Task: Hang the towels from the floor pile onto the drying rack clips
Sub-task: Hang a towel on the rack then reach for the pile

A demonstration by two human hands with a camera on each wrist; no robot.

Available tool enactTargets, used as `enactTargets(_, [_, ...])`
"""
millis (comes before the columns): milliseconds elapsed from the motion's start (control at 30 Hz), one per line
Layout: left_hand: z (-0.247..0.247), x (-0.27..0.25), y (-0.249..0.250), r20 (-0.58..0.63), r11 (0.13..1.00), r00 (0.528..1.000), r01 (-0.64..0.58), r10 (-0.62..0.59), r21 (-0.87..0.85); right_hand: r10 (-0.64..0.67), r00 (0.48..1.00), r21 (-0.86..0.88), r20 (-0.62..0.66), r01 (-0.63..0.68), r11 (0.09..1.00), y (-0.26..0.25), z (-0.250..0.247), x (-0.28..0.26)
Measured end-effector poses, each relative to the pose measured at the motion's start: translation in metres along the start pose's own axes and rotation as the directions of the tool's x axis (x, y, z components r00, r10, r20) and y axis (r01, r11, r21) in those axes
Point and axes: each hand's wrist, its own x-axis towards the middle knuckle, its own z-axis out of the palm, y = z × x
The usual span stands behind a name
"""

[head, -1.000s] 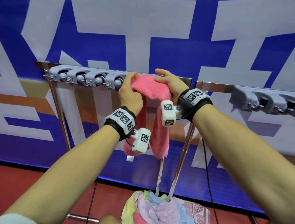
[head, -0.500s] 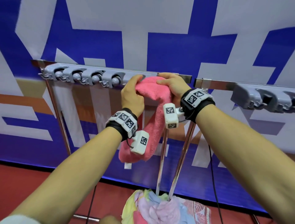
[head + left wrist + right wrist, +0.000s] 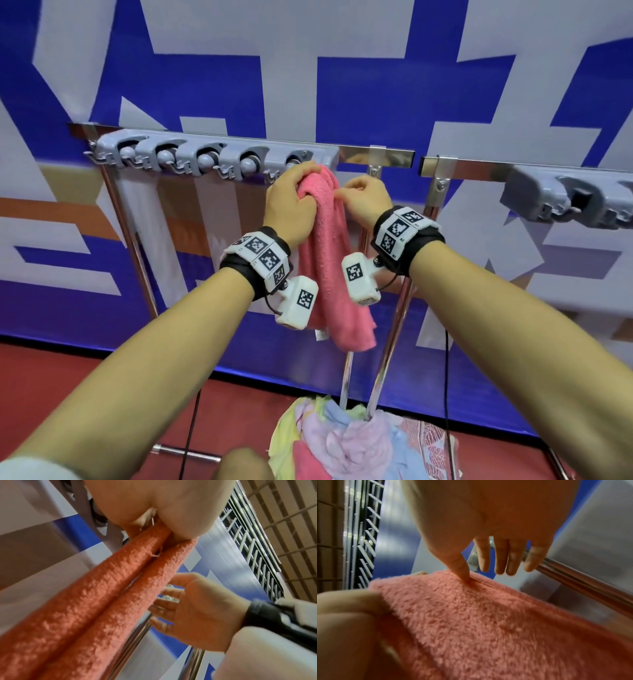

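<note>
Since half a second earlier, both hands had come down off the rail and the pink towel [image 3: 329, 260] had straightened — it hung long and narrow instead of swinging off to the left. My left hand [image 3: 291, 202] gripped its bunched top, fingers curled over the fold, just below the last clip [image 3: 294, 161] at the right end of the grey clip strip [image 3: 212, 154]. From the left wrist view the cloth ran down in two thick rolls out of that grip. My right hand [image 3: 368, 198] was beside it on the towel's right edge; in the right wrist view only the thumb [image 3: 460, 566] pressed into the pile, while the other fingers [image 3: 505, 561] hung loosely bent and held nothing, a chrome bar of the drying rack [image 3: 387, 159] just behind them. Whether the towel's top was actually caught in the clip, I could not tell — my left hand covered it. The other four clips on the strip were bare. A second grey clip strip [image 3: 561, 202] sat on the rail towards its right end. Down at the foot of the rack's uprights lay the floor pile [image 3: 359, 442] of pastel towels on the red floor [image 3: 102, 377].
</note>
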Motion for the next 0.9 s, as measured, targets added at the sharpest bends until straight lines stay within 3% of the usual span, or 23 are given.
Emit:
enactTargets(133, [-0.001,-0.004,0.009,0.029,0.997,0.999,-0.036,0.034,0.068,-0.239,0.964,-0.075,-0.119,0.232,0.97,-0.009,0.001,-0.01])
enactTargets(233, [0.0,0.0,0.01,0.112,0.998,0.993,-0.029,0.023,0.051,-0.395,0.918,-0.119,-0.037,0.388,0.914,-0.012,0.006,-0.018])
enactTargets(300, [-0.003,0.001,0.005,0.212,1.0,0.977,-0.011,0.009,0.007,-0.424,0.905,-0.117,0.037,0.425,0.897,-0.012,0.008,-0.022])
enactTargets(400, [-0.007,-0.003,0.005,0.281,0.988,0.956,0.113,-0.08,-0.103,-0.339,0.928,-0.051,0.152,0.35,0.935,-0.008,0.008,-0.027])
enactTargets(633, [0.0,-0.007,0.002,0.261,0.976,0.948,0.205,-0.181,-0.067,-0.157,0.918,-0.075,0.365,0.198,0.977,-0.012,0.002,-0.042])
enactTargets(800, [0.002,-0.02,-0.006,0.314,0.944,0.925,0.277,-0.213,-0.178,-0.055,0.896,-0.19,0.44,0.152,0.97,-0.007,-0.005,-0.049])
enactTargets(900, [0.007,-0.031,-0.011,0.275,0.924,0.923,0.329,-0.271,-0.196,0.022,0.882,-0.243,0.47,0.106,0.964,-0.002,-0.008,-0.052])
